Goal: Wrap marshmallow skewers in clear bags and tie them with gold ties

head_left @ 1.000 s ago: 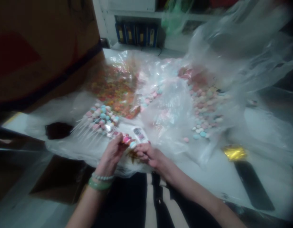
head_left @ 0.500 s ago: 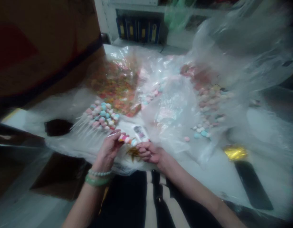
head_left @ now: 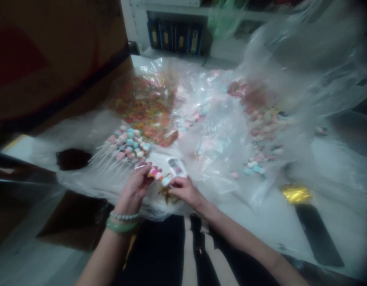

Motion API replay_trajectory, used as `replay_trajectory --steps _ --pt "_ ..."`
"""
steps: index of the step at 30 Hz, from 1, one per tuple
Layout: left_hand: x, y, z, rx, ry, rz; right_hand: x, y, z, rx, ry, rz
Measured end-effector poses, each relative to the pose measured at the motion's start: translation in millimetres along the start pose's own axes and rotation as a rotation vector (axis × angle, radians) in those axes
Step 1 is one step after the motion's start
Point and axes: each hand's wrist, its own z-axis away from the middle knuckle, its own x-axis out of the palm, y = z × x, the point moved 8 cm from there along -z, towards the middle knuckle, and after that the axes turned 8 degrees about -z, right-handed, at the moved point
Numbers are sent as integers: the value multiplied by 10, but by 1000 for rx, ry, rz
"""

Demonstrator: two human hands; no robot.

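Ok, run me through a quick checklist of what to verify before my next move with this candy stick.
Left hand grip on the candy stick: ok, pinched in the fingers.
Right hand on the candy stick: cannot tell, the fingertips are right by its candy end, contact unclear.
Bundle of candy sticks: ok, lying together on the plastic sheeting beside the left hand.
White labelled packet: ok, lying just past the hands, not in them.
Plastic sheeting: not ok, billowing up on the right over the loose pastel candies.
Brown bits below the hands: cannot tell what they are.
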Motion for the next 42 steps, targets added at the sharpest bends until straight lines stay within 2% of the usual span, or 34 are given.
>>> replay_trajectory --steps 3,6,9,12,14,17,20,23,26,29,31,36,42 --pt "40 10 -13 18 -19 3 -74 -158 64 -163 118 264" --pt "68 42 -22 53 -62 -4 -101 -140 42 -132 109 192" --pt "85 59 -29 66 -115 -14 -66 65 -43 112 -21 -221" --pt "104 22 -30 54 -138 -35 95 239 -57 399 -222 -633" --pt "125 -9 -23 63 -132 -48 209 293 -29 535 -338 -779" --pt "172 -34 -6 80 -142 -42 279 341 -16 618 -361 -876" --pt "185 -47 1 16 -182 18 274 341 -14 625 -337 -920" --pt "214 -40 19 -79 -304 120 255 311 23 650 -368 -951" --pt "205 -1 16 -72 -363 189 248 289 72 680 -414 -960" --pt "156 -18 -35 -48 -303 191 266 280 100 666 -451 -918" --pt "124 -31 -75 -33 -236 202 268 275 83 605 -446 -869" --pt "97 -25 -100 -13 -96 281 202 291 -26 446 -326 -758" --pt "192 -35 7 51 -59 329 189 293 -61 415 -299 -745"
